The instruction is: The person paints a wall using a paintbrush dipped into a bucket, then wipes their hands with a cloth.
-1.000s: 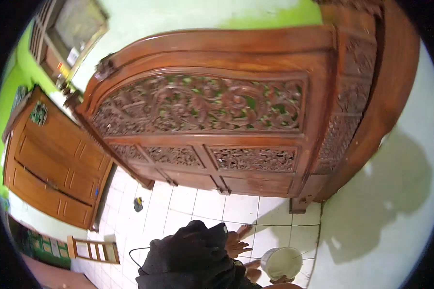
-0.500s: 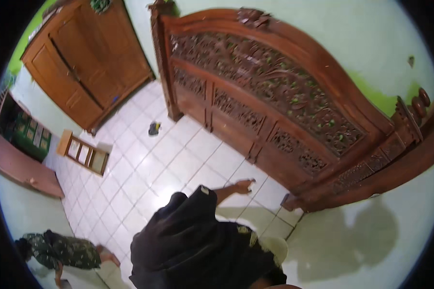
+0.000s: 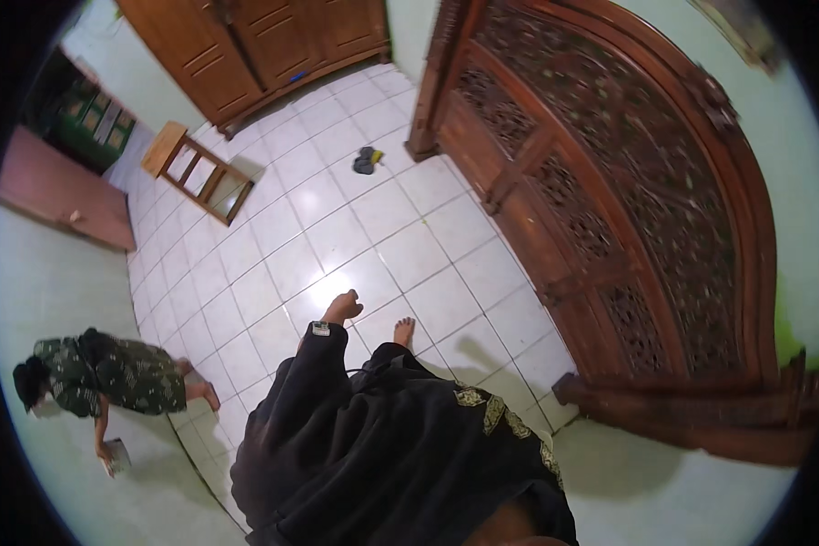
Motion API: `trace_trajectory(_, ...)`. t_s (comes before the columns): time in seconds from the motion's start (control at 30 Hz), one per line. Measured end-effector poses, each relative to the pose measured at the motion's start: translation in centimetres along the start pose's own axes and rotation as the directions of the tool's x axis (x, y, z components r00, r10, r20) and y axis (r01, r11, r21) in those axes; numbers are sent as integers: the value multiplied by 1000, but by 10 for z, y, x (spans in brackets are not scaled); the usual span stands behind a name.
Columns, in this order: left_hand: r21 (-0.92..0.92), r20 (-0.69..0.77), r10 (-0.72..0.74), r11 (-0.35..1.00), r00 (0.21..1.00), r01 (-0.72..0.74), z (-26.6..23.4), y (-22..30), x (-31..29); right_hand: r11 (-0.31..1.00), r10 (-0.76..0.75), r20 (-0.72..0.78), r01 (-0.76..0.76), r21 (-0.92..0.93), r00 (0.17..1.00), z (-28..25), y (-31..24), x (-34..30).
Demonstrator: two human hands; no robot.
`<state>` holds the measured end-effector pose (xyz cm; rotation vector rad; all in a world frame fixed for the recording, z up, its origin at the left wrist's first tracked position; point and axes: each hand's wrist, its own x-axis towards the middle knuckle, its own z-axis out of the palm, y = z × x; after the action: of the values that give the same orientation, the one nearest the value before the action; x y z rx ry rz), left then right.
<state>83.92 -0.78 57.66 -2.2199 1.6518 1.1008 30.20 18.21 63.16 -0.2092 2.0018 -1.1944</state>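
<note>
My left hand (image 3: 341,308), at the end of a long black sleeve (image 3: 311,359), is above the white tiled floor near the middle of the view. Its fingers are curled, and what they hold, if anything, is hidden. A bare foot (image 3: 405,332) shows just to its right, below the dark garment. My right hand is out of sight. To the right, a large carved wooden headboard (image 3: 532,196) with openwork panels stands along the wall, apart from my hand.
A wooden stool (image 3: 160,150) stands at the far left, before a wooden wardrobe (image 3: 282,45). A small black-and-yellow thing (image 3: 367,160) lies on the floor. At left, another person (image 3: 123,373) in dark patterned clothes bends by the wall, one hand at a greyish flat thing (image 3: 117,453).
My view has turned right and downward. My left hand has drawn back from its stretch toward the headboard and hangs further left. The other person's held thing shows more clearly.
</note>
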Motion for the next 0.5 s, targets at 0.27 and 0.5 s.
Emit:
trace_trajectory(0.27,-168,-31,-164,973,986,157,-8,-122,-5,998,34,83,-29,-58,996,122,-22,-23)
trace_trajectory(0.5,-384,6,-162,911,987,152,-15,-115,35,999,19,22,-18,-38,1000,169,-35,-31)
